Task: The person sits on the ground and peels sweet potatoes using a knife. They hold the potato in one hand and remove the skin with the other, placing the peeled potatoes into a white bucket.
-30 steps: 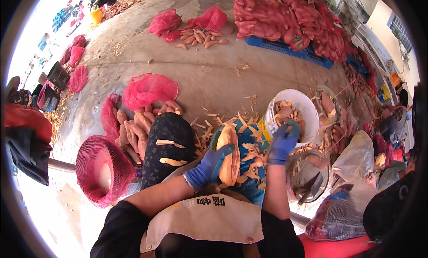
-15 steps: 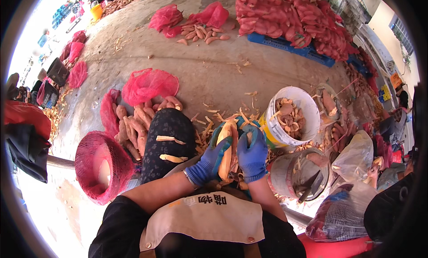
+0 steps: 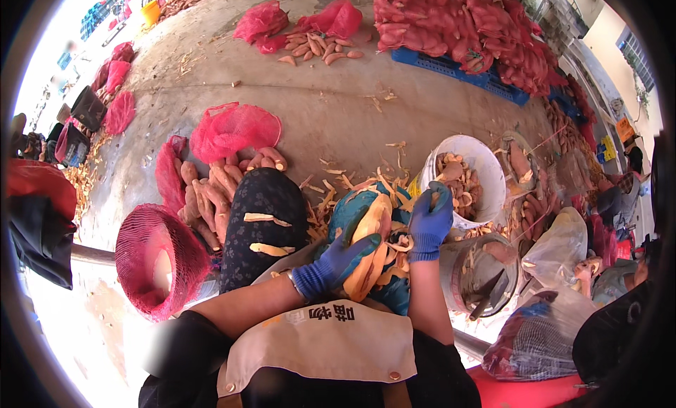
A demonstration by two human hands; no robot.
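A long sweet potato [image 3: 367, 249], pale yellow-orange where the skin is off, rests over my lap at a tilt. My left hand [image 3: 339, 256], in a blue knitted glove with a darker palm, is wrapped round its left side. Apart from the potato, my right hand [image 3: 431, 223] in a matching glove is raised beside the white bucket [image 3: 427, 170]. Its fingers curl inward, and whatever they hold is hidden. Curled peelings [image 3: 400, 242] lie on the teal cloth [image 3: 396, 294] between my hands. The bucket holds cut pieces and trimmings [image 3: 461, 186].
Unpeeled sweet potatoes [image 3: 211, 196] lie left of my knee beside a pink mesh sack [image 3: 236, 133]. A mesh-lined bucket [image 3: 144, 260] stands at the left. A grey bucket [image 3: 461, 274] with a knife [image 3: 487, 295] across it is at my right. Filled sacks [image 3: 451, 27] are stacked on a blue pallet [image 3: 461, 73].
My right hand has left the sweet potato and moved up and right toward the white bucket. The potato, still in my left hand, has turned and tilted, uncovering peelings on the teal cloth.
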